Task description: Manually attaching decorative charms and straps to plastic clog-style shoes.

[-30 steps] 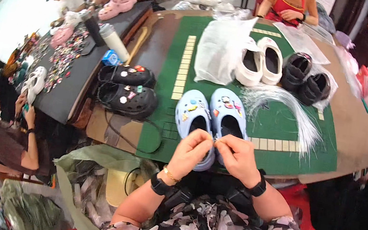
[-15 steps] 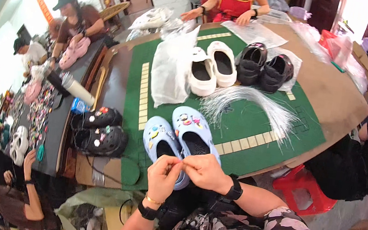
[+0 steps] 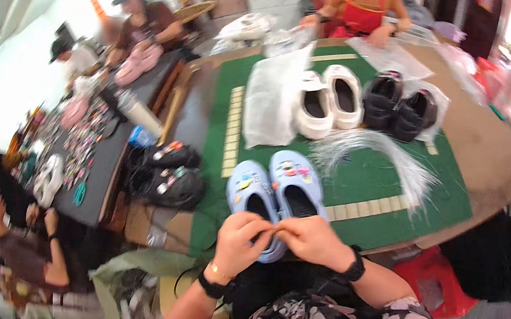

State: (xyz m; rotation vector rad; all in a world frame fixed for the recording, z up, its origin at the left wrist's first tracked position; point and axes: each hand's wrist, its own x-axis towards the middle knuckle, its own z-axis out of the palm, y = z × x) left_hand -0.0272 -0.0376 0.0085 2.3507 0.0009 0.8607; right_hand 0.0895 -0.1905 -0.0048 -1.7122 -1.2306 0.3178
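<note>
Pale-blue clogs (image 3: 293, 171) extend beneath and beyond the left hand (image 3: 238, 241) and right hand (image 3: 315, 240), both pinched closed, anything held unclear.

Since 1.0 s ago: white perforated clog (image 3: 49, 180) now lies on dark-grey desk (image 3: 100, 168), brown-shirted co-worker's hands (image 3: 50, 221) just beside it; teal looped tool (image 3: 79, 193), previously handheld, also set down.

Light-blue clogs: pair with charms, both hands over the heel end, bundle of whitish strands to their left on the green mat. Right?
Wrong side: the bundle of whitish strands lies to the right of the light-blue clogs, per the head view. Charms, both hands (left hand, right hand) and green mat are as you say.
</note>
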